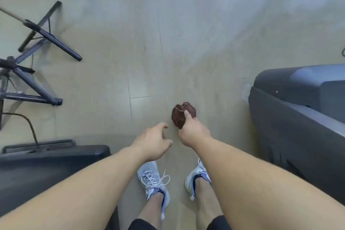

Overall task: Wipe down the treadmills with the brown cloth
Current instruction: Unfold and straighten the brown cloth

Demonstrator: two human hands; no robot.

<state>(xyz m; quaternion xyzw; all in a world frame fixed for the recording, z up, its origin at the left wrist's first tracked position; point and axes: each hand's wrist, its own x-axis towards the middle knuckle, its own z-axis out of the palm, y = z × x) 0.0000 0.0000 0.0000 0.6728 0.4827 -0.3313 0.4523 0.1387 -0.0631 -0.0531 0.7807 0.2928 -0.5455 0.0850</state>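
My right hand (pixel 194 130) grips the brown cloth (pixel 182 115), bunched into a ball, above the floor in the middle of the view. Just to its left, my left hand (pixel 154 141) hangs with loosely curled fingers and holds nothing. The dark grey end of one treadmill (pixel 298 110) fills the right side. Another dark treadmill end (pixel 46 166) lies at the lower left, under my left forearm. Neither hand touches a treadmill.
Two black tripod stands (pixel 43 39) spread their legs over the pale floor at the far left. A black cable (pixel 28 123) runs down to the left treadmill. My feet in grey shoes (pixel 153 181) stand on the floor between the two machines.
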